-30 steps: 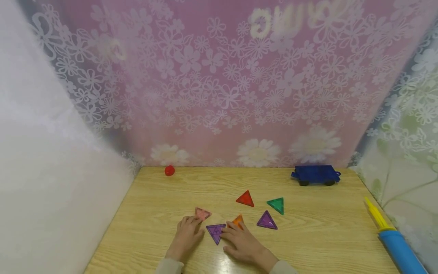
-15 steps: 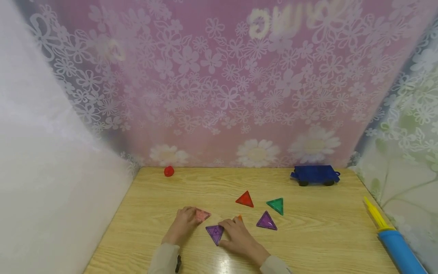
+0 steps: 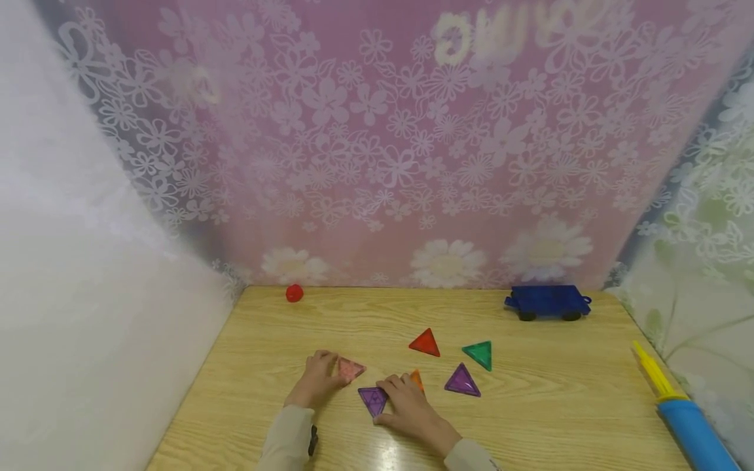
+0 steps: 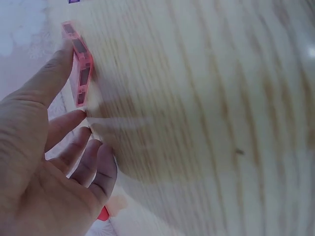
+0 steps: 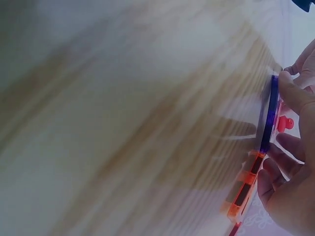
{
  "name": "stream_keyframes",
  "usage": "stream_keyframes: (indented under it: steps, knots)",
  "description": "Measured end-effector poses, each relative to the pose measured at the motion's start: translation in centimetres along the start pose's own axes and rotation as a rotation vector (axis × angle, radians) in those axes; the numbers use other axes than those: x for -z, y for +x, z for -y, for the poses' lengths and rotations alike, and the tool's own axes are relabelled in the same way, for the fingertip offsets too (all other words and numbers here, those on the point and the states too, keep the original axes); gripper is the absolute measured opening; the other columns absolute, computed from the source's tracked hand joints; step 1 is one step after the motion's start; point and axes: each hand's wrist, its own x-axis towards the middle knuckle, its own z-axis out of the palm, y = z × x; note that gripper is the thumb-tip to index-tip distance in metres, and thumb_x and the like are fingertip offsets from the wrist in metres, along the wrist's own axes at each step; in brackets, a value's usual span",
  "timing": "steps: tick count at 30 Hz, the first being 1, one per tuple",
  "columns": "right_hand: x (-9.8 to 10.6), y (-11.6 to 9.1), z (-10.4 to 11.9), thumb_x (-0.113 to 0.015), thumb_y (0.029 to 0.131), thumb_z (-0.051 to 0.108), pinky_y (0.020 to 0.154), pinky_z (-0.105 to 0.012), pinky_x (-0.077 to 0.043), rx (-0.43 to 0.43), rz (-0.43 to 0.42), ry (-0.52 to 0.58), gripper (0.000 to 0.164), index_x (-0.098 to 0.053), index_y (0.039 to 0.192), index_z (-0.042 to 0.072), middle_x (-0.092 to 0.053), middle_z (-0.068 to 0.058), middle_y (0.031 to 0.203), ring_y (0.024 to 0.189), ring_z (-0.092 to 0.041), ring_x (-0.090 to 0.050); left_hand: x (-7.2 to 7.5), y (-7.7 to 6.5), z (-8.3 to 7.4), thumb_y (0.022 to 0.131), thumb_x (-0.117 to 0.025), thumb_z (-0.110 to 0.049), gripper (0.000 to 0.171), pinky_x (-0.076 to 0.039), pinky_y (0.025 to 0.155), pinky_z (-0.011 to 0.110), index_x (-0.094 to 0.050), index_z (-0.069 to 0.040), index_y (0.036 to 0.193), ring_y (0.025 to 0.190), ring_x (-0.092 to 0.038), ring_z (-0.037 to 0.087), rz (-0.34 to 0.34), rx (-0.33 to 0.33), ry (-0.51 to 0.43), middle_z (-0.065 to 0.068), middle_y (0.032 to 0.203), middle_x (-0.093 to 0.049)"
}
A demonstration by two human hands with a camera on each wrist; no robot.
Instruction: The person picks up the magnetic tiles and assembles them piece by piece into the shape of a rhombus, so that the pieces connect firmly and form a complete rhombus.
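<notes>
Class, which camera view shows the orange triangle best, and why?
The right wrist view: there the orange triangle appears close up, one long edge exposed. The head view shows only a part of it beyond the right hand; the left wrist view does not show it.

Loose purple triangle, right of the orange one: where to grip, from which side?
I'd probably pinch the loose purple triangle from above, near side: thumb on its near edge, finger on its far corner. It lies flat, near edge running crosswise, one corner pointing away, touching no other piece.
</notes>
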Motion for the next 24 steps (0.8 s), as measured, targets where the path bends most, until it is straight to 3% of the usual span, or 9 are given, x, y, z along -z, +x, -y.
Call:
stream_keyframes:
  steps: [7, 12, 18, 24]
  knots:
    - [0.0, 0.0, 0.3, -0.076, 0.071, 0.052, 0.083, -0.032, -0.041, -0.016, -0.008, 0.002, 0.074, -0.06, 0.126, 0.005, -0.058, -0.003, 0.114, 0.093, -0.014, -0.044, 0.0, -0.1, -0.1, 0.077, -0.078, -0.022, 0.063, -0.038, 0.097, 0.063, -0.052, 0.001, 0.13, 0.123, -0.034, 0.042, 0.027, 0.008, -0.013, 0.022, 0.135, -0.041]
    - [-0.1, -0.2, 0.3, -0.077, 0.069, 0.05, 0.082, -0.031, -0.04, -0.006, -0.016, 0.014, 0.074, -0.061, 0.125, 0.006, -0.054, 0.0, 0.111, 0.093, -0.012, -0.041, -0.2, -0.2, 0.4, 0.072, -0.081, -0.015, 0.066, -0.036, 0.099, 0.063, -0.052, 0.001, 0.129, 0.121, -0.037, 0.045, 0.027, -0.032, -0.005, 0.024, 0.13, -0.047]
    - [-0.3, -0.4, 0.1, -0.08, 0.066, 0.049, 0.081, -0.032, -0.04, -0.005, -0.046, 0.057, 0.072, -0.064, 0.121, 0.006, -0.053, 0.001, 0.107, 0.093, -0.013, -0.042, -0.3, -0.7, 0.4, 0.07, -0.078, -0.004, 0.065, -0.031, 0.101, 0.065, -0.051, 0.002, 0.129, 0.119, -0.04, 0.051, 0.052, -0.083, -0.071, 0.026, 0.122, -0.055]
    - [-0.6, -0.5, -0.3, -0.08, 0.063, 0.05, 0.082, -0.035, -0.041, -0.028, -0.068, 0.07, 0.072, -0.063, 0.117, 0.007, -0.055, 0.0, 0.105, 0.094, -0.014, -0.044, 0.1, -1.4, 0.3, 0.077, -0.072, 0.001, 0.064, -0.047, 0.088, 0.053, -0.046, -0.002, 0.135, 0.102, -0.055, 0.033, 0.162, -0.15, -0.113, 0.017, 0.108, -0.059]
